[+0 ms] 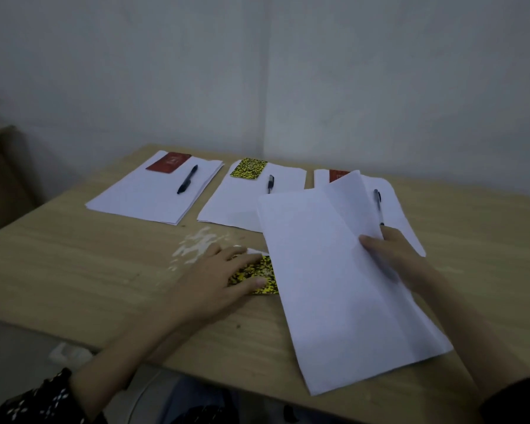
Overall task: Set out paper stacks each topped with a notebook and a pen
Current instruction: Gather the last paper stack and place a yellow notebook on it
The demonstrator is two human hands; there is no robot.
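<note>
Three paper stacks lie along the far side of the table. The left stack [153, 194] carries a red notebook [168, 162] and a black pen [187, 179]. The middle stack [227, 206] has a yellow-black notebook [248, 168] and a pen [270, 183]. The right stack [395, 206] holds a red notebook [337, 175], partly hidden, and a pen [378, 206]. My right hand [389, 255] pinches a loose bundle of white sheets [328, 270], lifted and bent over the near table. My left hand [218, 276] grips a second yellow-black notebook [262, 278] lying flat beside the sheets.
The wooden table [74, 270] has a patch of white scuff marks [196, 243] in the middle. A wall corner stands close behind the far edge. A wooden piece of furniture [0, 166] sits at the left. The near table edge runs just in front of my arms.
</note>
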